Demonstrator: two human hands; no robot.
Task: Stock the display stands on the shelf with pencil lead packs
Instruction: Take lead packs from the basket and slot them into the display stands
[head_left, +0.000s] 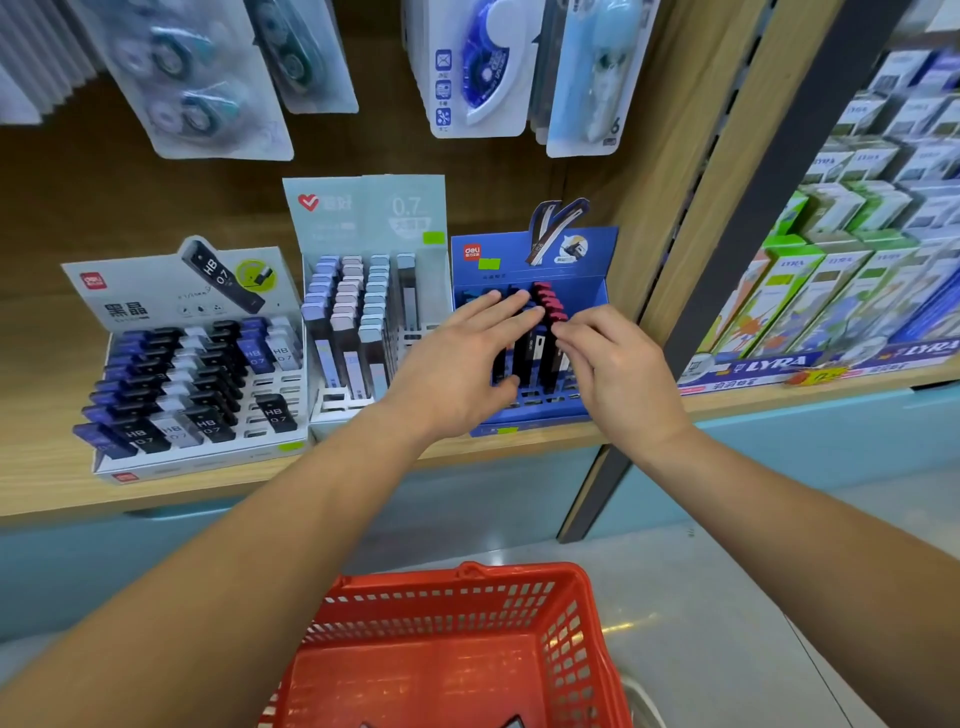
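Three display stands sit on the wooden shelf (47, 488): a white one (197, 374) on the left with black and blue lead packs, a pale middle one (363, 291) with tall packs, and a blue one (571, 260) on the right. My left hand (462, 364) lies over the blue stand with straight fingers on the tops of its dark packs. My right hand (618, 369) is at the stand's right side, fingertips curled against a red-capped pack (550, 306) in the row. Whether it pinches the pack is unclear.
A red plastic basket (571, 623) stands on the floor below the shelf. Correction-tape blister packs (208, 88) hang above the stands. To the right, past a dark upright post (753, 234), boxes labelled LYRA (810, 301) fill the neighbouring shelf.
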